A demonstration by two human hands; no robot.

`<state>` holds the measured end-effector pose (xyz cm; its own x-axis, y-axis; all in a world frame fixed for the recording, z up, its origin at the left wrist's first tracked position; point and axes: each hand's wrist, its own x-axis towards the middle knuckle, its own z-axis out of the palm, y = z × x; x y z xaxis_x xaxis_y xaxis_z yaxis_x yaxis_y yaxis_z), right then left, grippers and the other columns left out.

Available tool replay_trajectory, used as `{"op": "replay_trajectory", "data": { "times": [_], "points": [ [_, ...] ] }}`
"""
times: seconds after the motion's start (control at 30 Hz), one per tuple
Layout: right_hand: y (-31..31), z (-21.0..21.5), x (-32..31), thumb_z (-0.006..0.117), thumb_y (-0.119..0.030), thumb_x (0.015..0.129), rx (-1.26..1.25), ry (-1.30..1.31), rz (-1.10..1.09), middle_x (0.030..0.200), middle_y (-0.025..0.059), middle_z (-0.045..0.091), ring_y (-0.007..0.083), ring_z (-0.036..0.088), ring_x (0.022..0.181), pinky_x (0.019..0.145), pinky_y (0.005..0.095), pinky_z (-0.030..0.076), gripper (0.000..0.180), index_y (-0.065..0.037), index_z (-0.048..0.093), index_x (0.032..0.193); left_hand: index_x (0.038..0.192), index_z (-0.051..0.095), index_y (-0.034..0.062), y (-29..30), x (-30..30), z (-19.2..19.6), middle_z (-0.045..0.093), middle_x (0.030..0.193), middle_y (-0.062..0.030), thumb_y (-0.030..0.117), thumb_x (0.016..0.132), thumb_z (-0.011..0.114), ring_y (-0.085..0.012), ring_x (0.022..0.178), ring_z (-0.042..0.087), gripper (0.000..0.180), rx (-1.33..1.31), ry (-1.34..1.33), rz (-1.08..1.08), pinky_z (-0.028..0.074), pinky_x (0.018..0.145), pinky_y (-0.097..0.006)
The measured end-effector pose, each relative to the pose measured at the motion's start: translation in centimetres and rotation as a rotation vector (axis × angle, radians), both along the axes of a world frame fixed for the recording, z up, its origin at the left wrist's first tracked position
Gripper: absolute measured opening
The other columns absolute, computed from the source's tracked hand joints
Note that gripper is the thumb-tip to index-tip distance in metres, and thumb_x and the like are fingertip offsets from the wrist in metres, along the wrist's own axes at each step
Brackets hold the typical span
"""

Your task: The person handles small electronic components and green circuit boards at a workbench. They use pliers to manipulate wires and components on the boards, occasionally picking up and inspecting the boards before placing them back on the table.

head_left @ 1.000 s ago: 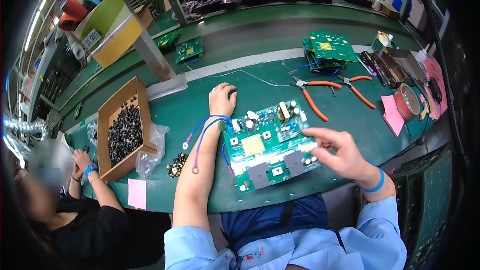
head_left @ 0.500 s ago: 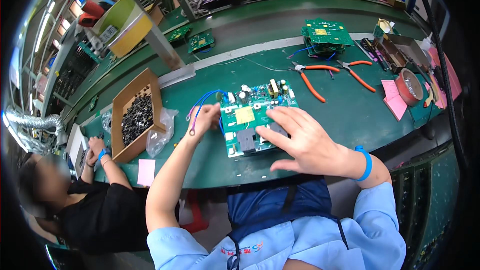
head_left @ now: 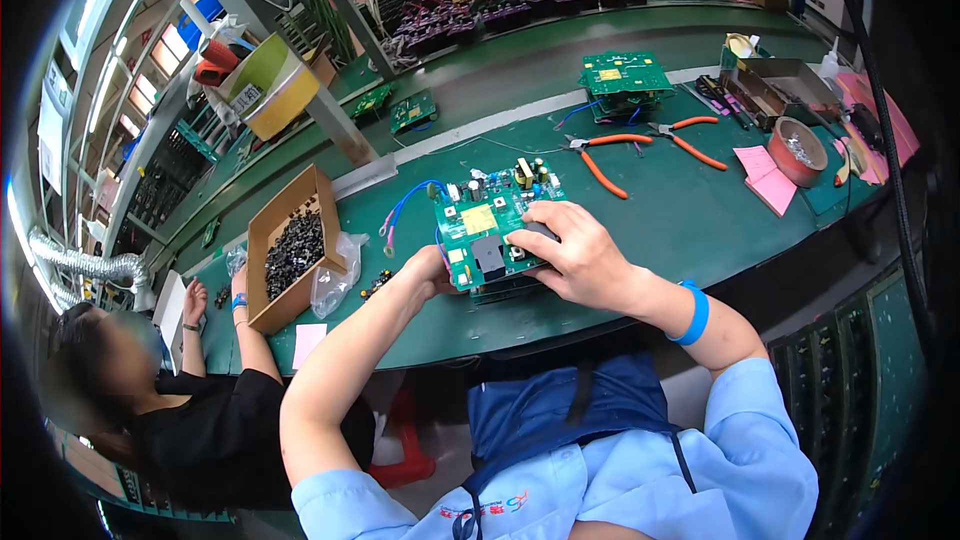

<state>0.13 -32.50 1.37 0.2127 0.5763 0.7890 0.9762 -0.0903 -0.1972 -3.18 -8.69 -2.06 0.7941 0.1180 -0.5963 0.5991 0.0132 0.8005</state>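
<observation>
A green circuit board carries a yellow square label, black blocks and several small parts. Blue and purple leads with ring terminals stick out from its left side. My left hand holds the board by its near left corner, its fingers partly hidden under the edge. From the right, my right hand grips the board's near right part, with fingertips over a black block. Something dark shows beneath the board's near edge; I cannot make out what it is.
Beyond the board lie two orange-handled cutters and a stack of green boards. A carton of small black parts stands left, beside a co-worker's hands. At right are pink paper slips and a round tub.
My left hand has moved from the leads to the board's near left corner. My right hand, spread above the board before, has closed on its right side.
</observation>
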Motion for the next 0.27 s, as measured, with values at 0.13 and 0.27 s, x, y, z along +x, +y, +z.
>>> {"op": "replay_trajectory", "data": {
  "times": [0.13, 0.27],
  "points": [
    [-0.1, -0.1, -0.4, 0.069, -0.006, 0.05, 0.012, 0.037, -0.031, 0.094, 0.0127, 0.047, 0.0297, 0.048, 0.09, 0.077, 0.0394, 0.039, 0.049, -0.009, 0.05, 0.095, 0.089, 0.057, 0.0113, 0.9, 1.3, -1.9, 0.061, 0.08, -0.002, 0.03, 0.08, 0.046, -0.0114, 0.065, 0.058, 0.023, -0.174, -0.016, -0.02, 0.048, 0.059, -0.026],
    [-1.3, -0.1, -0.5, 0.069, -0.007, 0.051, 0.055, 0.084, -0.101, 0.097, 0.0127, 0.046, 0.0301, 0.048, 0.093, 0.08, 0.0409, 0.038, 0.051, -0.01, 0.05, 0.098, 0.103, 0.051, 0.0152, 1.8, 1.3, -2.7, 0.06, 0.085, -0.0006, 0.033, 0.084, 0.04, -0.01, 0.073, 0.058, 0.028, -0.318, -0.1, -0.013, 0.047, 0.07, -0.031]
  ]
}}
